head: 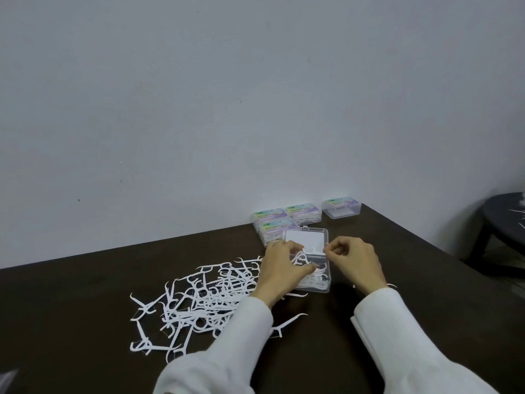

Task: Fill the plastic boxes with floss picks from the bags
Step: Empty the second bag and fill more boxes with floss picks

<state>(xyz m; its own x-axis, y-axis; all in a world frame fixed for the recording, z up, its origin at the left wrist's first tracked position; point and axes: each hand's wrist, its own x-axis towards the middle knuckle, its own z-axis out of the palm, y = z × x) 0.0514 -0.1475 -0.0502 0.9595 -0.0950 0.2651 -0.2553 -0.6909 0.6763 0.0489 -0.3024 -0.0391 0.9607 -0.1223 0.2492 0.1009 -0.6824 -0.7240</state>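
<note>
Two hands in long white sleeves work over an open clear plastic box (314,275) on a dark brown table (85,308). The left hand (279,268) reaches forward from the near left, palm down, fingers curled over the box's left half; between thumb and fingertips it pinches one end of a single white floss pick (312,251). The right hand (355,260) comes in from the near right, wrist slightly raised, fingers bent inward, and pinches the pick's other end, so the pick lies level across the box just in front of the raised clear lid (305,237). Other white picks already lie inside the box tray, partly hidden by the left hand.

A loose heap of white floss picks (199,300) spreads on the table to the left of the box, touching the left sleeve (227,336); one stray floss pick (287,325) lies between the two sleeves. Behind the open box, close against the pale grey wall (199,109), stand three closed clear boxes with pastel labels (281,220), clustered and touching; a fourth closed clear box (342,210) stands apart to their right, near the table's far right corner. The table's right edge runs diagonally past the right hand, leaving bare surface on that side. Beyond it stands a dark round stool (505,220).
</note>
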